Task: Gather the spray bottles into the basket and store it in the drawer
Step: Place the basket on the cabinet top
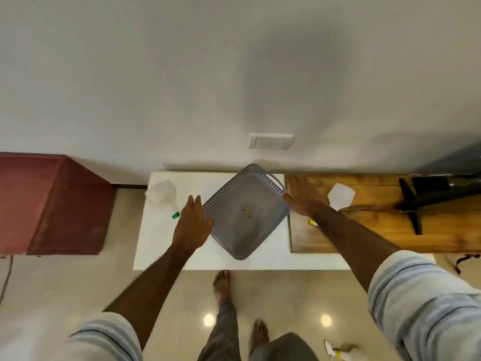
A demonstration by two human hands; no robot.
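A grey perforated basket [235, 246] sits turned like a diamond on the white table [161, 246]. It holds only a small yellowish speck. My left hand [194, 222] is flat at its left rim, fingers spread, thumb touching the edge. At the right corner my right hand [303, 198] is spread, thumb on the rim. One translucent spray bottle [162, 194] with a green nozzle lies left of the basket. A second translucent spray bottle [341, 195] lies on the wooden top, its yellow nozzle partly behind my right forearm. A third spray bottle [335, 353] lies on the floor at the bottom right.
A maroon cabinet [52, 204] stands to the left of the table. The wooden top [377, 230] on the right carries a black stand [416, 201]. A wall switch [270, 141] is behind the basket. My bare feet are on the tiled floor before the table.
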